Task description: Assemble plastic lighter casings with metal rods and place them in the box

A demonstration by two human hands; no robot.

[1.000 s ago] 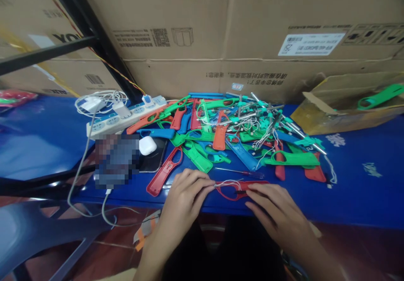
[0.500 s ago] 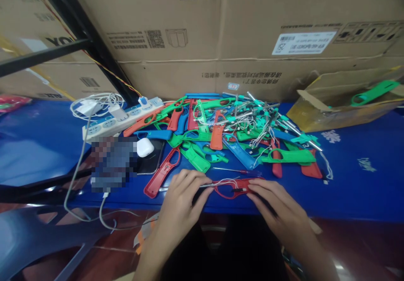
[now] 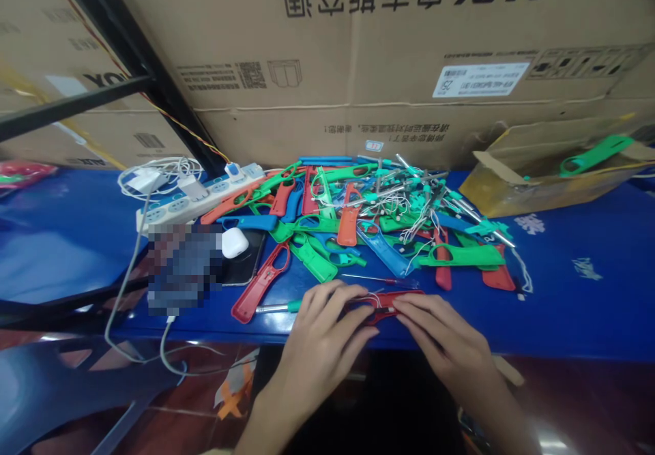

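Note:
A red lighter shell half (image 3: pixel 389 300) lies at the table's front edge, its hollow side up, with white wires and a small black part inside. My left hand (image 3: pixel 327 332) bends over its left part, thumb and fingertips closed at the loop and wires. The right end is pinched by my right hand (image 3: pixel 445 332). A silver lighter tube (image 3: pixel 276 307) with a teal collar sticks out to the left from under my left hand; its inner end is hidden. Just behind the hands lies a thin screwdriver (image 3: pixel 379 278). Another red shell half (image 3: pixel 260 286) rests to the left.
Several coloured lighter shells (image 3: pixel 312 256) and wired metal tubes (image 3: pixel 409 189) are piled behind. An open carton (image 3: pixel 516 192) stands at the right. On the left are a power strip (image 3: pixel 199 199), a white earphone case (image 3: pixel 235 243) and cables. Large cardboard boxes (image 3: pixel 317 39) wall the back.
My left hand has slid right along the red shell, from the tube to the loop, uncovering the teal collar. My right hand stays at the right end. The view has tilted slightly up.

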